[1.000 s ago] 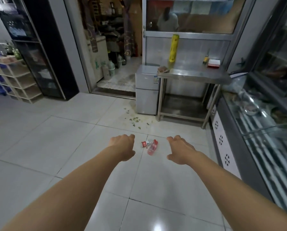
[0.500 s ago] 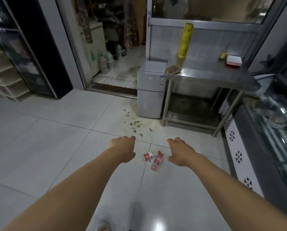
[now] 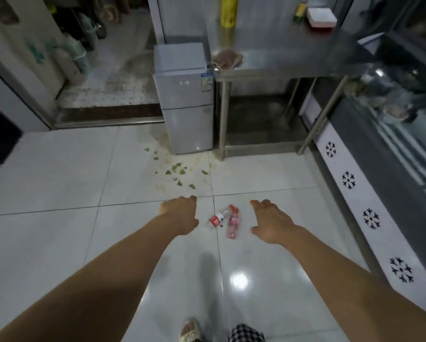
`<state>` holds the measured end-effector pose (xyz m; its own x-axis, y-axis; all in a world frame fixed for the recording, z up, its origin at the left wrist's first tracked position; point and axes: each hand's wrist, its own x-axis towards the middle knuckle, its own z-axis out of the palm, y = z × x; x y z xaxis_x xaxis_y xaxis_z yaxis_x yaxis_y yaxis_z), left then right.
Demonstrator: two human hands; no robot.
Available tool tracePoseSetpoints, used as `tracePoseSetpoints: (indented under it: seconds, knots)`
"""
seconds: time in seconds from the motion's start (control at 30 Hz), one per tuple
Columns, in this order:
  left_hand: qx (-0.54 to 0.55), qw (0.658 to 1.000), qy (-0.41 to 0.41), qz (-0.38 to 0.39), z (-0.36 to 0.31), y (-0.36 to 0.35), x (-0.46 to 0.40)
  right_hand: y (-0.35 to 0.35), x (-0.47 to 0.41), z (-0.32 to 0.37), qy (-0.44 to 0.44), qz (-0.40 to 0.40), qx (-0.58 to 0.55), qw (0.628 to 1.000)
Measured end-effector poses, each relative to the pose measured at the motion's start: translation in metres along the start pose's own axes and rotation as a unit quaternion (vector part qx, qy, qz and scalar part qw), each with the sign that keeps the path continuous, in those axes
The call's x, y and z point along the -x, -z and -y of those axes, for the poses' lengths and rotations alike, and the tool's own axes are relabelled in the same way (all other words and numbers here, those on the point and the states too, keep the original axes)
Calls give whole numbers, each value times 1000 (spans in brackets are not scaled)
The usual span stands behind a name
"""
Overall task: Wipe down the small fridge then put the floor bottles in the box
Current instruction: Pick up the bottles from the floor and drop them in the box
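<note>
A small grey two-door fridge [image 3: 186,99] stands against the left end of a steel table [image 3: 286,62]. A brown rag [image 3: 226,60] lies on the table's near left corner, beside the fridge top. Two plastic bottles lie on the white floor tiles: a clear one with a red-and-white label [image 3: 217,218] and a pink one with a red cap [image 3: 232,224]. My left hand [image 3: 181,214] hovers left of them with fingers curled and nothing in it. My right hand [image 3: 271,222] hovers to their right, fingers loosely apart, empty. No box is in view.
Green leaf scraps [image 3: 176,172] and a stain lie on the floor in front of the fridge. A yellow roll [image 3: 228,11] and a white-red container [image 3: 321,17] stand on the table. A glass display counter [image 3: 389,134] runs along the right. An open doorway [image 3: 108,77] is at the left.
I have walked forward: the fridge, table and bottles are closer and lower in view. My foot and checked trouser leg now show at the bottom edge. Both hands stay stretched out, empty.
</note>
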<state>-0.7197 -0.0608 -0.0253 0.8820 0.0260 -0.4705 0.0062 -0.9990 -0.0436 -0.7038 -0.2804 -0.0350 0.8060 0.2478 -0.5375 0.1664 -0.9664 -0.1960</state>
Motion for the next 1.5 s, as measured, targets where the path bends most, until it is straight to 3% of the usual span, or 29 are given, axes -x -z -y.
tracePoseSetpoints:
  seconds: [0.5,0.73,1.0,1.27,1.5]
  knots:
    - [25,996,-58,67,-9,-58,-232,-54,-209,-45,-105,78,-76,989]
    - [41,989,-68,123,-18,-143,-335,-125,-307,-73,-134,86,-101,982]
    - [24,984,-88,154,-26,-294,-454,-273,-416,-96,-187,103,-169,962]
    - [59,984,-82,149,-38,-438,-540,-415,-502,-115,-239,41,-233,942]
    - [102,987,-65,102,-47,-517,-571,-491,-549,-132,-289,-50,-220,930]
